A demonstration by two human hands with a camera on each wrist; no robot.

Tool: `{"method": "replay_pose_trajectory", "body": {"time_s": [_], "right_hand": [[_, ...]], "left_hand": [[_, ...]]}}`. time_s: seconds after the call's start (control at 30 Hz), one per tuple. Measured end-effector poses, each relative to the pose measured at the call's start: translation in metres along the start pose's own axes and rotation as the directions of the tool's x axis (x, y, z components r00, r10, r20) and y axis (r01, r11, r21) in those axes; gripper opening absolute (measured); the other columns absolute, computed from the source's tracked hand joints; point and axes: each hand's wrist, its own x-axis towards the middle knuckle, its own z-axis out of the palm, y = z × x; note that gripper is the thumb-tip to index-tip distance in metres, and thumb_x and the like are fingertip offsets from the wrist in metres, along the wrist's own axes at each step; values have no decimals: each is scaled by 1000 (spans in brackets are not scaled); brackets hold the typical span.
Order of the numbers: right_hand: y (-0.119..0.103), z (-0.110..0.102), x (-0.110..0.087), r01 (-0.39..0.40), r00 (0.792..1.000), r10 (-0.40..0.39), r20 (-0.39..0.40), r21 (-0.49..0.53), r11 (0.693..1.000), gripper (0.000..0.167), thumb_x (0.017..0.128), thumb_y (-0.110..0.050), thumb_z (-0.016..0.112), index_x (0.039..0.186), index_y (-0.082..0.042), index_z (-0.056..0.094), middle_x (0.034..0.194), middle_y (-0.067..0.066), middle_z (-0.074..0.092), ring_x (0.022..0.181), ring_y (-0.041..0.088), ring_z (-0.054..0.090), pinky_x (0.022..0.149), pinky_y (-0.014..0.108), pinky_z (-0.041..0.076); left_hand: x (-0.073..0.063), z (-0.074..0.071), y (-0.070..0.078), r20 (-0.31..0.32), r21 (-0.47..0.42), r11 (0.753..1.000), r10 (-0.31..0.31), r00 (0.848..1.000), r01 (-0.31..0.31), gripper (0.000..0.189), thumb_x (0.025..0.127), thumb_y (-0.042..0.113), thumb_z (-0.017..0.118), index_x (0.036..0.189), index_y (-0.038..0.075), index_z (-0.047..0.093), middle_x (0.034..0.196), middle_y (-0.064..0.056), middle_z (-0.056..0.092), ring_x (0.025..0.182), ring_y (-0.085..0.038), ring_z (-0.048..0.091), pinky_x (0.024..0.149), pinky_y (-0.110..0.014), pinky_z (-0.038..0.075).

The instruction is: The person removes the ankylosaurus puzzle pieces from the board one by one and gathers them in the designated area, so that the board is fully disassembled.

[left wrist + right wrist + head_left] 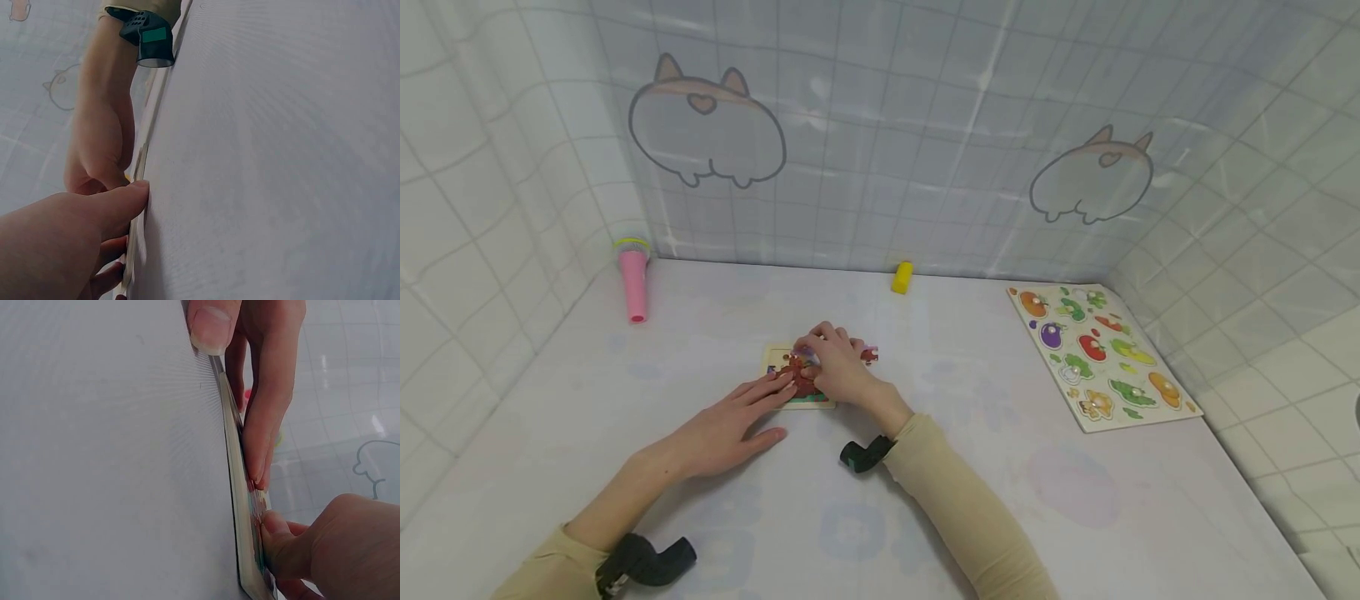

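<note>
A small wooden jigsaw puzzle (pixel 811 403) lies on the white table, its pale frame around a picture with a reddish-brown figure. My left hand (pixel 722 429) rests on its lower left part with fingers extended, the thumb apart on the near side. Over the upper right part, my right hand (pixel 842 367) bends its fingers and thumb around a jigsaw piece, which the hand mostly hides. In the right wrist view, the right thumb (pixel 281 547) presses close on the puzzle's face. Just right of the frame, a loose reddish piece (pixel 870 356) shows past the right hand.
A pink toy microphone (pixel 635 283) lies at the back left. Near the back wall sits a yellow block (pixel 902 277). At the right lies a vegetable peg board (pixel 1116 367). Tiled, film-covered walls (pixel 880 150) enclose the back and sides.
</note>
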Motion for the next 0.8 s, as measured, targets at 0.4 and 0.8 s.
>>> {"method": "replay_pose_trajectory", "body": {"time_s": [0.4, 0.8], "right_hand": [[-1, -2, 0, 19, 1000, -19, -14, 7, 1000, 44, 94, -11, 68, 136, -21, 58, 129, -1, 51, 113, 20, 47, 96, 46, 35], [1, -1, 0, 45, 998, -44, -36, 29, 999, 45, 94, -15, 70, 137, -24, 61, 127, 0, 55, 115, 20, 50, 99, 44, 33]], "left_hand": [[-1, -1, 2, -4, -9, 1000, 6, 1000, -6, 65, 99, 45, 59, 154, 15, 41, 162, -12, 33, 146, -39, 31, 110, -61, 37], [0, -1, 2, 3, -10, 1000, 3, 1000, -3, 66, 99, 48, 58, 154, 16, 41, 162, -10, 33, 147, -40, 30, 110, -63, 36]]}}
